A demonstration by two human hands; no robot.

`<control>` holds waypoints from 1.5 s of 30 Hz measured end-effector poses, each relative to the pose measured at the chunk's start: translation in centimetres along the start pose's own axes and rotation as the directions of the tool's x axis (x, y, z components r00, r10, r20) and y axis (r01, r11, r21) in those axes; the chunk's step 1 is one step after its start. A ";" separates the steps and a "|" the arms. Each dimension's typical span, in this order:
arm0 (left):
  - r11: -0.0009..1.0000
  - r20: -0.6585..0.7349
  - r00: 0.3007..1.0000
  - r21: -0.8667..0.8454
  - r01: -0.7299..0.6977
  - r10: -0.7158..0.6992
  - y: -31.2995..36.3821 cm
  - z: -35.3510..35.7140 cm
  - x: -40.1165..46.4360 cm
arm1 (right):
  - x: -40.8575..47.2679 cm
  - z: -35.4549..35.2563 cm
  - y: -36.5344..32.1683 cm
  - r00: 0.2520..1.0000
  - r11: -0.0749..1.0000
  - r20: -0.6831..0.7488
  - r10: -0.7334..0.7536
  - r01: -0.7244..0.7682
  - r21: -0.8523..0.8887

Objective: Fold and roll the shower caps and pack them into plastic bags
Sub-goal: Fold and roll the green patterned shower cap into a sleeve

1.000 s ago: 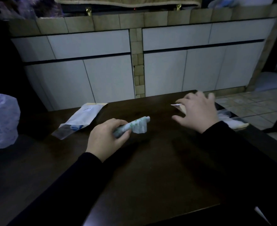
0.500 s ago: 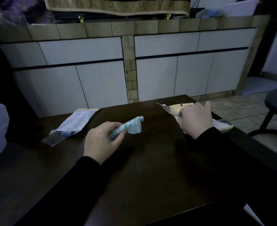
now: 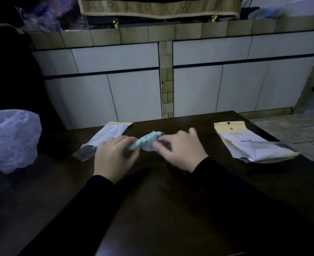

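Head cam view: left hand (image 3: 113, 157) is wrapped around a rolled shower cap (image 3: 145, 142) mid-table (image 3: 171, 209), right hand (image 3: 178, 149) pinching its other end. One plastic bag (image 3: 104, 138) lies just left, a stack of bags (image 3: 252, 145) far right.

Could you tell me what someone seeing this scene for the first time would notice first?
Most likely the two hands meeting at the middle of the dark table: the left hand grips a rolled shower cap while the right hand pinches its loose end. Next come the pale plastic bags, a stack at the right and one flat bag behind the left hand. A crumpled white bag sits at the far left.
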State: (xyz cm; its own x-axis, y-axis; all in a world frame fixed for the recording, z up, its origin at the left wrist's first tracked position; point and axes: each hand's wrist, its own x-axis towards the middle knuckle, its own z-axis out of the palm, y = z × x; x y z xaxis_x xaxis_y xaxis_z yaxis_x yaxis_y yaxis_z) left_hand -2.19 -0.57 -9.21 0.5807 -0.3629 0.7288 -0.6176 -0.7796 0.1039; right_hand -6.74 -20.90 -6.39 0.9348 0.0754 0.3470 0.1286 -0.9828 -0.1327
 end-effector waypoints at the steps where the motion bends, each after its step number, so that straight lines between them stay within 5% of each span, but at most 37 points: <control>1: 1.000 0.008 1.000 0.002 0.004 -0.004 -0.2 -0.1 0.0 | 0.2 -0.4 0.9 1.000 0.996 -0.019 0.024 -0.022 0.087; 7: 1.000 0.027 0.999 -0.012 0.019 -0.018 -0.3 0.2 0.1 | 0.8 -0.5 6.4 0.947 0.976 0.305 0.095 -0.149 0.158; 12: 0.999 0.042 0.999 -0.026 0.022 -0.021 -0.1 0.2 0.0 | 0.3 -0.6 6.8 0.920 0.963 0.391 0.016 -0.120 0.241; 16: 1.000 0.049 0.998 -0.012 -0.024 0.025 -0.6 0.0 -0.3 | 0.0 -0.8 5.9 0.855 0.986 0.519 -0.010 -0.078 0.148; 24: 0.949 -0.054 0.956 0.152 -0.276 0.287 -1.2 -0.3 -2.1 | -0.2 1.8 1.5 0.972 0.992 0.199 0.126 -0.125 -0.020; 30: 0.965 -0.166 0.954 0.120 -0.232 0.250 -1.2 -1.3 -1.1 | -0.3 2.7 0.6 0.990 0.992 0.070 0.118 -0.115 -0.053; 35: 0.904 0.024 0.915 0.151 -0.401 0.402 -1.2 -0.4 -2.1 | -0.3 2.6 0.5 0.998 0.991 0.040 0.057 -0.052 -0.126; 41: 0.922 0.157 0.910 -0.003 -0.387 0.383 -2.4 -0.1 -2.2 | -0.5 1.9 0.4 0.985 0.953 0.072 -0.159 0.172 -0.251; 45: 0.939 0.295 0.894 -0.178 -0.295 0.337 -3.1 -0.5 -1.7 | 0.1 1.7 0.3 0.973 0.968 0.187 -0.132 0.167 -0.188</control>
State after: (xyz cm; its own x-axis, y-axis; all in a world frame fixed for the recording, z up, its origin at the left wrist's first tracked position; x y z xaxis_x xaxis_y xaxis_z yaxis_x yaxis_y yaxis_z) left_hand -1.52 2.74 -10.44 0.4676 -0.7379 0.4868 -0.8455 -0.5340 0.0027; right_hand -6.07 -20.89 -8.04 0.9550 0.2348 0.1814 0.2187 -0.9702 0.1041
